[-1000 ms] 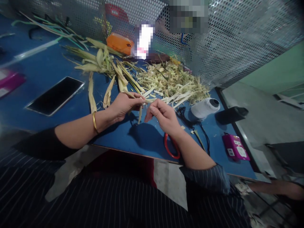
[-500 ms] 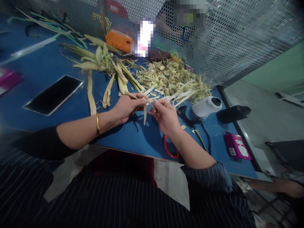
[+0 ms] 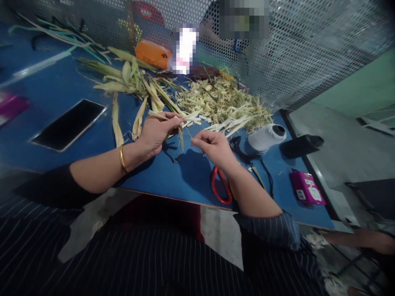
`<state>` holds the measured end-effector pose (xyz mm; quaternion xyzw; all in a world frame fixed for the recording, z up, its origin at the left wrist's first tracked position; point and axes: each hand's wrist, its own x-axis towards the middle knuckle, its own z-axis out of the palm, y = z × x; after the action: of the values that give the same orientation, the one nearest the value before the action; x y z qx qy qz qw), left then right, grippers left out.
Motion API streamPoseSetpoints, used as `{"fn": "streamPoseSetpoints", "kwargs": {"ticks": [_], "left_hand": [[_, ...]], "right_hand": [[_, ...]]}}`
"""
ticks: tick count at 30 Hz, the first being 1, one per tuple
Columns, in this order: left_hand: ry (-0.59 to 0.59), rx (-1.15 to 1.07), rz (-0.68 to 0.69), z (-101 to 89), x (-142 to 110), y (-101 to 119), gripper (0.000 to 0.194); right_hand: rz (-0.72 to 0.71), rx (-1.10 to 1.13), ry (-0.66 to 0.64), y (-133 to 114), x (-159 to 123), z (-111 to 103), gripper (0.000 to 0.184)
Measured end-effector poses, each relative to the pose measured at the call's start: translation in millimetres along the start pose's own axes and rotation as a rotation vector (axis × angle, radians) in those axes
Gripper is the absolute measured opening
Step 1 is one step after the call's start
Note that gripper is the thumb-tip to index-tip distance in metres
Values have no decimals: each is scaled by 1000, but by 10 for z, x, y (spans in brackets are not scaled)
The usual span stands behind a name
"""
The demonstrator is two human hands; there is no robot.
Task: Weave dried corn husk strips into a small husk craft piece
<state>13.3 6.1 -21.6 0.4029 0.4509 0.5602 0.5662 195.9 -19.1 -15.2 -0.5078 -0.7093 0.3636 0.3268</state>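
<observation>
Pinching, left hand: the left hand (image 3: pixel 154 133) has its fingers clamped on narrow pale dry husk strips (image 3: pixel 181 140).
Pinching, right hand: the right hand (image 3: pixel 216 149) has thumb and forefinger together on a thin white thread (image 3: pixel 187 132).
Strips from the fingers: gripped between the left fingertips, left of the right fingers and slightly farther from the body; the left hand is nearer.
Strip axis: one end hangs toward the near edge of the blue bench (image 3: pixel 173 181); others reach rightward and away.
Thread line: slanting from the strips, rightward and nearer the body, to the right fingers.
Loose husk: a heap of pale green-yellow shreds (image 3: pixel 222 98) beyond the right fingers; a bunch of long dry husk leaves (image 3: pixel 129 80) beyond the left fingers.
Red loop handle (image 3: pixel 213 187): nearer the body than the right fingers, beside the right forearm.
White thread cone (image 3: pixel 262 140): right of the right fingers, lying over.
Count: two hands, one cone, one red loop handle, one dark flat phone (image 3: pixel 69 124) left of the left fingers, one black cylinder (image 3: pixel 300 147) beyond the cone, one orange packet (image 3: pixel 152 54); strips overlap too much to count.
</observation>
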Motion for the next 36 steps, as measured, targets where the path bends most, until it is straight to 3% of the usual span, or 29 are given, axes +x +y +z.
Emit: {"fn": "streamPoseSetpoints", "kwargs": {"ticks": [2, 5, 7, 10, 12, 15, 22, 26, 29, 33, 35, 36], "left_hand": [[28, -6, 9, -13, 17, 20, 22], [0, -33, -20, -20, 15, 36, 22], [-65, -53, -68, -13, -10, 33, 23], [-184, -41, -158, 4, -62, 18, 22], [-256, -13, -212, 11, -92, 8, 21], [-352, 1, -290, 8, -112, 4, 19], [-448, 44, -458, -28, -90, 33, 16], [-451, 34, -440, -20, -96, 28, 14], [-362, 23, -400, 9, -114, 39, 14], [-212, 15, -303, 36, -123, 63, 13], [-183, -1, -269, 30, -112, 53, 15], [-180, -6, -254, 22, -102, 41, 17]], "right_hand": [[-12, -168, -47, 24, 14, -127, 23], [-64, -321, 241, 88, 53, -243, 24], [-110, -177, 336, 130, 84, -233, 40], [-153, 172, 160, 142, 105, -124, 47], [-172, 246, 100, 116, 95, -48, 35], [-207, 198, 152, 80, 66, 6, 11], [-380, -110, 288, 95, 24, 18, 12], [-334, -77, 316, 107, 36, 64, 14], [-156, 204, 225, 114, 54, 109, 16], [122, 651, -144, 77, 34, 168, 39], [184, 683, -297, 62, 12, 193, 41], [192, 649, -315, 61, 2, 203, 37]]}}
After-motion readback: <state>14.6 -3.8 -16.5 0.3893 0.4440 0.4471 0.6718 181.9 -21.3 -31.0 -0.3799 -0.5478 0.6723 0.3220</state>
